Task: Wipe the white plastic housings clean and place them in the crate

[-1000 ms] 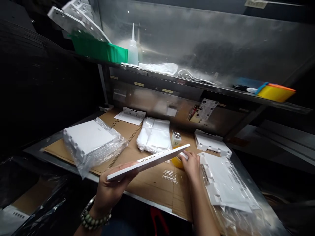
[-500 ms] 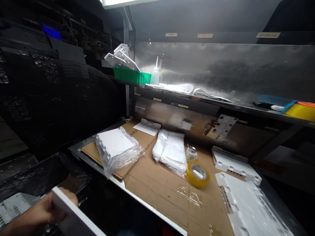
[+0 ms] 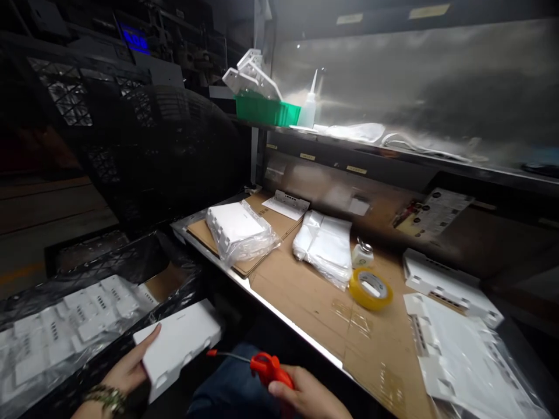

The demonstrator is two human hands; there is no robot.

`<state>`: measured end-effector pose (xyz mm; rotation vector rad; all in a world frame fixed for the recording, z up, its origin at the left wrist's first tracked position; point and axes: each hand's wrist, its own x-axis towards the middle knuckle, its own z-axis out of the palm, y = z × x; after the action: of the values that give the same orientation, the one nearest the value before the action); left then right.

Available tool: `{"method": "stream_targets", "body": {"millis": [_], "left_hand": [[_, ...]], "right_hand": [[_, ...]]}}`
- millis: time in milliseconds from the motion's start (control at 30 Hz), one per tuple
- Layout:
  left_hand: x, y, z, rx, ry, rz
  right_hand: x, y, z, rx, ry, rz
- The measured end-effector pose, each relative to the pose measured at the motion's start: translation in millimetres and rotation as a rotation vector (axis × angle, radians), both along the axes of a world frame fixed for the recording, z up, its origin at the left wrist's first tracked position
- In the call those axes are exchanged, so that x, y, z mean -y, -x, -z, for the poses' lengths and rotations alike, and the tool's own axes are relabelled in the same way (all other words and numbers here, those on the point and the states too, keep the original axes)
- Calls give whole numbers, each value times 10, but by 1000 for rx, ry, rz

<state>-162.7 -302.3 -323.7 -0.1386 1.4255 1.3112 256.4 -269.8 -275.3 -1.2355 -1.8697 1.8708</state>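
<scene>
Left fingers (image 3: 147, 344) clasping flat white panel (image 3: 180, 340), right hand (image 3: 308, 397), red sprayer (image 3: 267, 367)

Panel (image 3: 177, 343) left of airgun (image 3: 266, 368) (below bench (image 3: 244, 283))

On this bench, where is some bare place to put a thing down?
Bare brown cardboard lies along the front edge, between the bagged white panel, the clear plastic bag stack and the yellow tape roll. The right end is crowded with white slotted panels.
</scene>
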Motion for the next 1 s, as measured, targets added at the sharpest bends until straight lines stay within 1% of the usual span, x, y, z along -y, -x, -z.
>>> {"method": "stream_targets", "body": {"millis": [67,133,200,233,300,367,467,567,633,700,833,967,1000], "left_hand": [[-30,-130,151,16,15,-33],[-62,-221,258,46,13,-33],[-95,-287,307,97,0,-2],[-114,-314,316,119,-10,13],[-159,-351,323,135,-9,14],[-206,-367,337,117,22,-18],[-260,-358,376,84,74,-70],[-280,-332,390,71,74,-79],[-279,-311,371,61,65,-69],[-272,-289,334,52,44,-41],[-255,-242,239,45,-35,60],[-233,-211,168,16,-64,168],[-224,-207,162,3,-57,200]], "right_hand": [[91,5,-199,229,-192,2],[178,-5,-381,449,-321,-74],[250,-39,-480,545,-336,-154],[276,-66,-491,580,-334,-154],[310,-137,-455,648,-345,-101],[324,-223,-384,630,-330,-74],[327,-343,-311,475,-275,-87],[329,-417,-307,490,-255,2],[331,-442,-322,481,-238,10],[327,-458,-334,442,-224,-15],[297,-460,-353,467,-238,52],[268,-409,-440,357,-214,-18],[262,-394,-471,339,-212,-8]]}}
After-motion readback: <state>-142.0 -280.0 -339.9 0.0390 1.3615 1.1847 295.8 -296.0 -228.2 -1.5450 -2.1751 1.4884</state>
